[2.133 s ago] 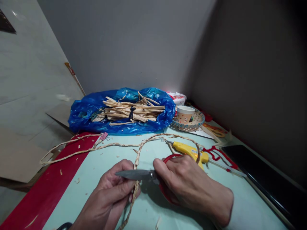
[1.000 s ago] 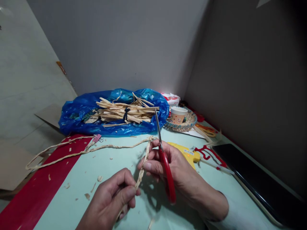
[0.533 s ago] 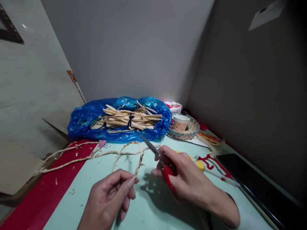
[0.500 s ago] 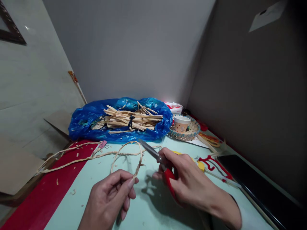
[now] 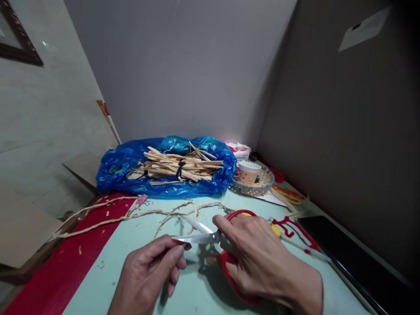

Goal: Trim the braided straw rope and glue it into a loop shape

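Braid of pale straw, one long strand, is trailing across the table from nine o'clock toward the centre, with one pink clip on it. One blue bag at twelve o'clock is carrying one tied straw bundle. The left hand at six o'clock is lying palm-down, thumb and forefinger pinching closed at the scissors' tips; whether the braid's end is between them is unclear. One pair of red-handled scissors, blades parted, is sitting in the right hand at five o'clock, fingers gripping through the loops. One paper cup is standing in one woven tray at one o'clock.
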`<state>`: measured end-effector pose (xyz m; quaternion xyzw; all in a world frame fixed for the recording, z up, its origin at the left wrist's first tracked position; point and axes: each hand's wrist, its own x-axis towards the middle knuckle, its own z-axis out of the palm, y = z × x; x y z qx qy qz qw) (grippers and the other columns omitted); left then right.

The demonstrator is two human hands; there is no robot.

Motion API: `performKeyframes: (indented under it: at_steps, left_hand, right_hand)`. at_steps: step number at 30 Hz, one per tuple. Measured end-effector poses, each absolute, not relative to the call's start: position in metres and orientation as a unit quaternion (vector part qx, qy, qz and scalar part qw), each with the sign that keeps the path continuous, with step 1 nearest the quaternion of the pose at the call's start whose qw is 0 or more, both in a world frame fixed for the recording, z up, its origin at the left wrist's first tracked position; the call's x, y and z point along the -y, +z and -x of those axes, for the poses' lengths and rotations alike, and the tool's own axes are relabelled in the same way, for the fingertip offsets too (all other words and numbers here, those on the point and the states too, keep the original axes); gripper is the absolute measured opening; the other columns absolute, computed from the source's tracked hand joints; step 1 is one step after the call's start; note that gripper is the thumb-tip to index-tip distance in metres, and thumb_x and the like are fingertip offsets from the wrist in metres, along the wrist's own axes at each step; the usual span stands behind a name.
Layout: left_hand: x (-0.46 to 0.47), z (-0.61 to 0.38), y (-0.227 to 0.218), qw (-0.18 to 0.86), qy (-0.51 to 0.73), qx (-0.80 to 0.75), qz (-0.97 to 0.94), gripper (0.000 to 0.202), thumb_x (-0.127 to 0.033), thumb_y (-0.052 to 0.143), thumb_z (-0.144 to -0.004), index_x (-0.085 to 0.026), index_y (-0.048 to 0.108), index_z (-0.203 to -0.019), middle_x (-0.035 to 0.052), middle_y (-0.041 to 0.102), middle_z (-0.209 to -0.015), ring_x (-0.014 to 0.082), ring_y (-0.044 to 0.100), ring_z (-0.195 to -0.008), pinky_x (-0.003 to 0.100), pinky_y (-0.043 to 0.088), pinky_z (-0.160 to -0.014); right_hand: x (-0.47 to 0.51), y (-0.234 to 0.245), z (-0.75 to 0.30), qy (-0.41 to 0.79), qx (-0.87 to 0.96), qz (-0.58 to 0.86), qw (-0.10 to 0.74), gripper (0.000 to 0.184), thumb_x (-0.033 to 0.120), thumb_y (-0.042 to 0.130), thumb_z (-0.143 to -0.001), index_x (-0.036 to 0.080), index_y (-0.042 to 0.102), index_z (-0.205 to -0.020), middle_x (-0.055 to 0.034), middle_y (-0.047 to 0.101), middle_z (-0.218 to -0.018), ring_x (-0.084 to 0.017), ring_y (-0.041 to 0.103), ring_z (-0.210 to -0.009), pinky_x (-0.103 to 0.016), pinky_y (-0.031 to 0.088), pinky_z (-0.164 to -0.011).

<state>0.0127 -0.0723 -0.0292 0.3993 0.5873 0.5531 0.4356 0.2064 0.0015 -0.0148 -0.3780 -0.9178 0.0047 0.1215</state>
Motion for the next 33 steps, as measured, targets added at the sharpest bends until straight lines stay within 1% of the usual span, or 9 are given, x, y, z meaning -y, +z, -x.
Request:
performKeyframes:
  at_steps: [4,9,14,18,21,25,28,33]
  left_hand:
    - [0.071,-0.012,-0.031,0.456,0.573,-0.569,-0.374,0.024,-0.038,0.078,-0.07,-0.016,0.075,-0.077,0.0019,0.064,-0.057,0.0113,0.052,-0.046,0.017,0.042,-0.037]
    - [0.071,-0.014,-0.027,0.506,0.592,-0.543,-0.315,0.022,-0.034,0.082,-0.066,-0.016,0.074,-0.074,-0.0009,0.061,-0.056,0.0088,0.049,-0.046,0.015,0.04,-0.038]
    - [0.071,-0.015,-0.025,0.515,0.592,-0.543,-0.3,0.022,-0.035,0.083,-0.064,-0.016,0.074,-0.073,-0.0007,0.061,-0.056,0.0082,0.048,-0.046,0.015,0.038,-0.038]
    - [0.071,-0.015,-0.027,0.508,0.583,-0.551,-0.315,0.023,-0.035,0.083,-0.065,-0.015,0.075,-0.074,0.0011,0.063,-0.057,0.0087,0.05,-0.046,0.016,0.039,-0.038]
    - [0.071,-0.015,-0.027,0.504,0.585,-0.552,-0.315,0.022,-0.035,0.083,-0.064,-0.016,0.075,-0.072,0.0008,0.063,-0.057,0.0084,0.05,-0.045,0.015,0.039,-0.037]
    - [0.071,-0.014,-0.028,0.505,0.58,-0.553,-0.319,0.021,-0.035,0.084,-0.064,-0.016,0.076,-0.073,0.0004,0.064,-0.056,0.0081,0.049,-0.045,0.015,0.04,-0.037]
    - [0.07,-0.011,-0.03,0.502,0.577,-0.552,-0.333,0.02,-0.034,0.083,-0.065,-0.017,0.076,-0.072,0.0005,0.064,-0.056,0.0082,0.05,-0.045,0.015,0.04,-0.037]
    - [0.069,-0.007,-0.034,0.493,0.576,-0.548,-0.353,0.02,-0.035,0.083,-0.067,-0.018,0.078,-0.075,0.0013,0.067,-0.057,0.0089,0.052,-0.045,0.015,0.042,-0.037]
  right_hand:
    - [-0.008,-0.013,-0.211,-0.018,0.923,0.363,0.128,0.024,0.033,0.054,-0.078,0.021,0.054,-0.098,-0.0035,0.058,-0.071,-0.022,0.049,-0.063,-0.032,0.023,-0.056]
    - [-0.01,-0.012,-0.214,-0.025,0.928,0.35,0.124,0.024,0.039,0.055,-0.08,0.021,0.054,-0.095,-0.0036,0.057,-0.071,-0.022,0.049,-0.064,-0.032,0.024,-0.057]
    - [-0.01,-0.015,-0.213,-0.046,0.927,0.347,0.135,0.025,0.035,0.054,-0.077,0.02,0.054,-0.098,-0.0037,0.058,-0.07,-0.022,0.049,-0.063,-0.032,0.023,-0.057]
    - [-0.01,-0.018,-0.212,-0.051,0.931,0.338,0.13,0.02,0.024,0.051,-0.072,0.021,0.052,-0.092,-0.0021,0.058,-0.067,-0.019,0.048,-0.059,-0.033,0.02,-0.055]
    - [-0.01,-0.02,-0.211,-0.057,0.936,0.321,0.136,0.017,0.02,0.048,-0.072,0.021,0.05,-0.088,-0.0006,0.059,-0.066,-0.018,0.049,-0.058,-0.034,0.019,-0.055]
    - [-0.01,-0.022,-0.211,-0.063,0.937,0.314,0.144,0.013,0.018,0.047,-0.072,0.022,0.048,-0.085,0.0011,0.059,-0.063,-0.016,0.047,-0.053,-0.035,0.018,-0.053]
    - [-0.01,-0.022,-0.212,-0.065,0.937,0.312,0.142,0.013,0.017,0.047,-0.071,0.021,0.048,-0.083,0.0009,0.06,-0.062,-0.016,0.046,-0.051,-0.035,0.016,-0.052]
    - [-0.01,-0.02,-0.213,-0.059,0.939,0.311,0.138,0.011,0.016,0.047,-0.07,0.021,0.048,-0.08,0.001,0.06,-0.06,-0.015,0.046,-0.05,-0.034,0.016,-0.051]
